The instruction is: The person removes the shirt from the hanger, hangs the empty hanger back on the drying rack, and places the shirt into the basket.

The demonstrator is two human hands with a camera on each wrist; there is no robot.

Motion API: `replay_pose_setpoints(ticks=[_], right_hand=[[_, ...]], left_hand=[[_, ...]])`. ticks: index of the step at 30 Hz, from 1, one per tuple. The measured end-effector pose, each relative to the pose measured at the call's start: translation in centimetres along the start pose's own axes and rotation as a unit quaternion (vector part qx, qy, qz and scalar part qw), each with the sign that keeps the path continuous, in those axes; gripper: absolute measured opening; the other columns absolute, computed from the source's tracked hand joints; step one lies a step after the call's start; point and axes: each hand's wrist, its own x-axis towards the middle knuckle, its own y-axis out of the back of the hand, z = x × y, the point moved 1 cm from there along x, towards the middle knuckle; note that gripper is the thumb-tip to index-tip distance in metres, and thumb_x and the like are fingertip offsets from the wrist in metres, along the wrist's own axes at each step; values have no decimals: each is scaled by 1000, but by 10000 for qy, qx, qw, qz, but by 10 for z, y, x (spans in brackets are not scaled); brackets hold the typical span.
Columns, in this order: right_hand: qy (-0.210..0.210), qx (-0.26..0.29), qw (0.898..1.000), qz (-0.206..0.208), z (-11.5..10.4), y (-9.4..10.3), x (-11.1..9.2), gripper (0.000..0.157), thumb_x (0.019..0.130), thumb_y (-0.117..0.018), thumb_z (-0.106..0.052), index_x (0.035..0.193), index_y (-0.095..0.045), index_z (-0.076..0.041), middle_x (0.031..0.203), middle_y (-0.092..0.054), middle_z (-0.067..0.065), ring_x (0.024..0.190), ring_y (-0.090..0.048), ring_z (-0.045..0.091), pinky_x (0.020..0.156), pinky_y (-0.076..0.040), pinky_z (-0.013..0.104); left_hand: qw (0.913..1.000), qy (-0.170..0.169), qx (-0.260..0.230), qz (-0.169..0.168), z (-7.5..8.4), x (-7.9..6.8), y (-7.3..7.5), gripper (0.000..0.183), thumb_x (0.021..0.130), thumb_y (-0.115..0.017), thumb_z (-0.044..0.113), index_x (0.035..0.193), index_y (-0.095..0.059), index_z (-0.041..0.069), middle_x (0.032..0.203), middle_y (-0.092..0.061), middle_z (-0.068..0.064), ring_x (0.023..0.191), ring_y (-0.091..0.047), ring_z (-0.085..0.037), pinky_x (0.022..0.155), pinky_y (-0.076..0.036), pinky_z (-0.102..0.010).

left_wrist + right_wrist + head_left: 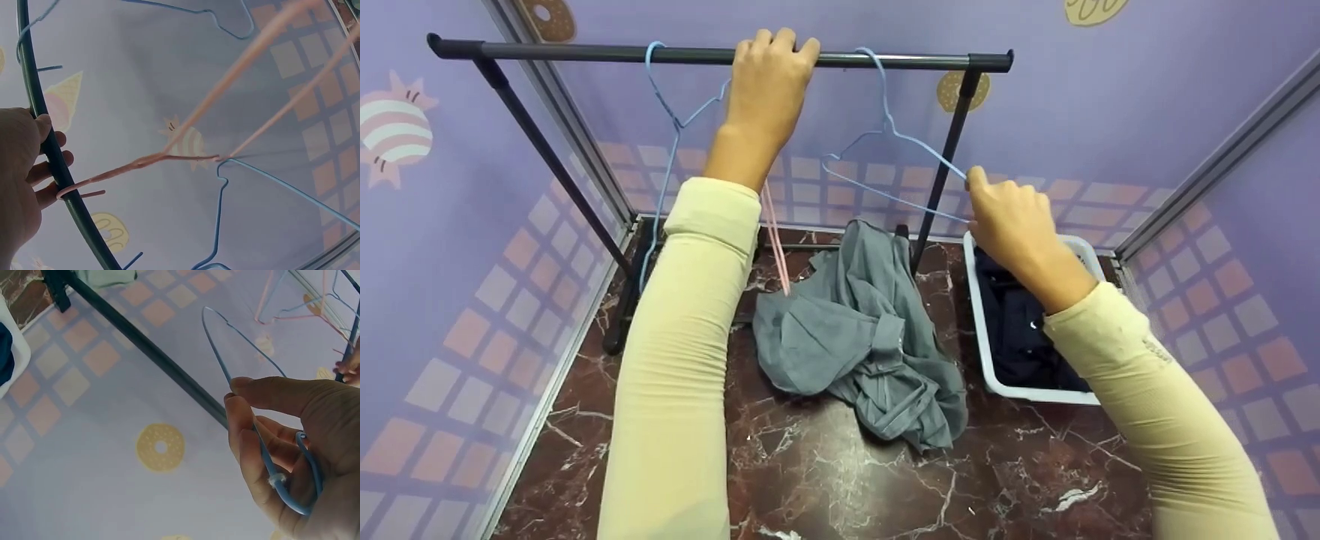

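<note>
My left hand (769,105) grips the dark top rail (570,52) of a clothes rack, its fingers curled over the bar. A pink hanger (132,165) hooks over that rail close by the fingers in the left wrist view. On the right, my right hand (1012,217) holds one corner of a light blue hanger (883,94), whose hook overlaps the rail. Thumb and fingertips pinch the wire in the right wrist view, and the hanger's end (289,500) curves inside the palm. Another blue hanger (673,150) hangs left of my left hand.
A crumpled grey garment (817,345) lies below the rack on the brown marbled floor (840,487). Beside it, a white basket (1027,393) holds dark clothing (1012,345). Purple patterned walls (1245,210) enclose the space on the left, back and right.
</note>
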Motion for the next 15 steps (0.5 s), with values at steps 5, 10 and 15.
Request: replay_pose_setpoints(ticks=[5,10,15], right_hand=[[31,493,9985,-244,-3,-16,0,31,88,-58,2,117,-48,-2,81,-67,31,66,-63,56,52,-52,63],[98,1671,9823,-839,-5,-33,-4,48,79,-57,9,125,-45,-2,102,-77,22,93,-70,54,75,-59,63],[100,2616,9600,-994,-12,-51,-12,74,81,-66,8,148,-38,-3,110,-77,19,99,-73,43,84,-61,54]], left_hand=[[9998,65,-56,-192,2,2,2,33,104,-53,3,135,-65,6,128,-68,-21,115,-64,-40,100,-53,-49],[9997,90,-214,-118,5,1,-1,32,105,-52,3,133,-66,5,126,-68,-22,114,-64,-41,102,-52,-51],[9997,54,-236,-99,6,0,-2,32,105,-49,2,132,-66,3,125,-68,-24,114,-64,-42,110,-50,-52]])
